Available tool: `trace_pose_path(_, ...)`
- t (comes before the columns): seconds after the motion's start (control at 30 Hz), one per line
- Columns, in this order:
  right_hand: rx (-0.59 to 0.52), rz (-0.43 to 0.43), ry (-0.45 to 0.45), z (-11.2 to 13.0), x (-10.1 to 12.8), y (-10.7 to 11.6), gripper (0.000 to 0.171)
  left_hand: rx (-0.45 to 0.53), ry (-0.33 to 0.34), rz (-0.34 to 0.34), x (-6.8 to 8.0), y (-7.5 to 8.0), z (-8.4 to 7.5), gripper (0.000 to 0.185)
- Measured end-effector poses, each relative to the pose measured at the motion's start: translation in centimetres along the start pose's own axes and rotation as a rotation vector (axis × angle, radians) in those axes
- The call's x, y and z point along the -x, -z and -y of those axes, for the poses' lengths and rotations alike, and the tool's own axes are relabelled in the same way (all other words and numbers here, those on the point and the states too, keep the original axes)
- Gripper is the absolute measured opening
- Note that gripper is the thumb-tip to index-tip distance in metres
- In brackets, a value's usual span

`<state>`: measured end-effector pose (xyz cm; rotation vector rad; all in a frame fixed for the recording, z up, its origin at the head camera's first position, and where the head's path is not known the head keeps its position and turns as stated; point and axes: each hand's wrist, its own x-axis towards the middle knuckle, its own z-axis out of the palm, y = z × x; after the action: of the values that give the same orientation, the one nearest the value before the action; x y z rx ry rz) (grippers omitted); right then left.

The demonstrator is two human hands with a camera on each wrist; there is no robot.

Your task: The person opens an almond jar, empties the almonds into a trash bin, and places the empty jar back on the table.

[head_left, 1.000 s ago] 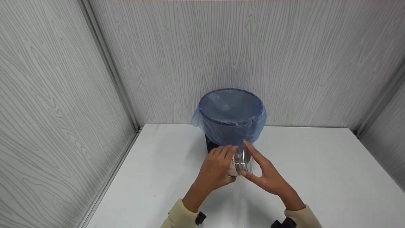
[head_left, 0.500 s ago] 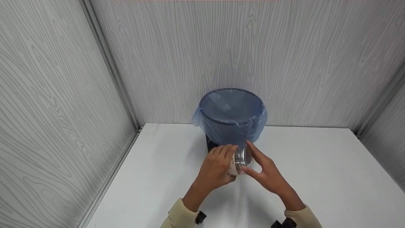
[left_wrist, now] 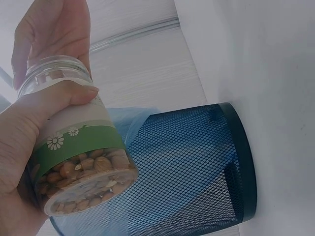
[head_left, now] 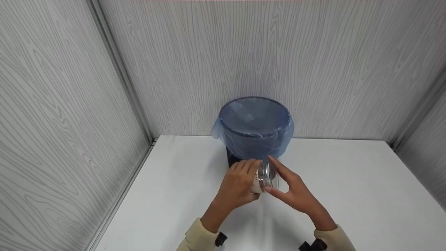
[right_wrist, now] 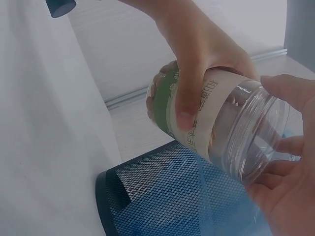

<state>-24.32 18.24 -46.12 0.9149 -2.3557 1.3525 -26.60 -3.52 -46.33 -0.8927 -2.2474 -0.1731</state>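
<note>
My left hand (head_left: 238, 186) grips a clear plastic jar (head_left: 265, 177) round its green and cream label and holds it tilted on its side above the table, just in front of the bin. The jar (left_wrist: 81, 147) is part full of nuts, and its threaded mouth has no lid. My right hand (head_left: 292, 190) is held flat and open against that mouth, with a finger over the rim and the palm (right_wrist: 290, 187) under it. From the right wrist, the jar (right_wrist: 231, 132) lies between the left hand's fingers (right_wrist: 189, 93) and that palm.
A blue mesh bin (head_left: 256, 129) lined with a pale blue bag stands at the back of the white table (head_left: 348, 191), right behind the hands. Grey wood-grain walls close in the table on the left, back and right.
The right hand shifts a little at the jar's mouth. The left hand and the jar stay where they were.
</note>
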Motion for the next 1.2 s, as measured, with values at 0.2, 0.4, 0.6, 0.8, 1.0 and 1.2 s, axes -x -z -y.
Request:
trace_pose_path(0.2, -0.016, 0.001, 0.043, 2.2, -0.2, 0.3, 0.083, 0.009, 0.002, 0.005, 0.2, -0.2, 0.1, 0.090)
trace_pose_path(0.4, -0.019, 0.007, 0.049, 3.2, -0.1, 0.5, 0.083, 0.011, 0.002, 0.016, 0.3, -0.4, 0.1, 0.091)
trace_pose_path(0.6, -0.027, 0.019, 0.072, 3.1, 0.0, 0.4, 0.083, 0.003, 0.003, 0.020, 0.3, -0.4, 0.0, 0.092)
trace_pose_path(0.8, -0.003, 0.001, 0.097, 2.6, 0.2, 0.4, 0.085, 0.003, -0.011, 0.015, 0.0, -0.5, -0.1, 0.090)
trace_pose_path(1.0, 0.042, 0.000, 0.055, 0.1, 0.2, -0.2, 0.092, 0.008, -0.003, 0.015, 0.1, -0.4, 0.0, 0.092)
trace_pose_path(1.2, -0.006, -0.016, 0.051, 2.0, 0.0, 0.0, 0.088, 0.006, 0.003, 0.021, 0.1, -0.4, 0.0, 0.092)
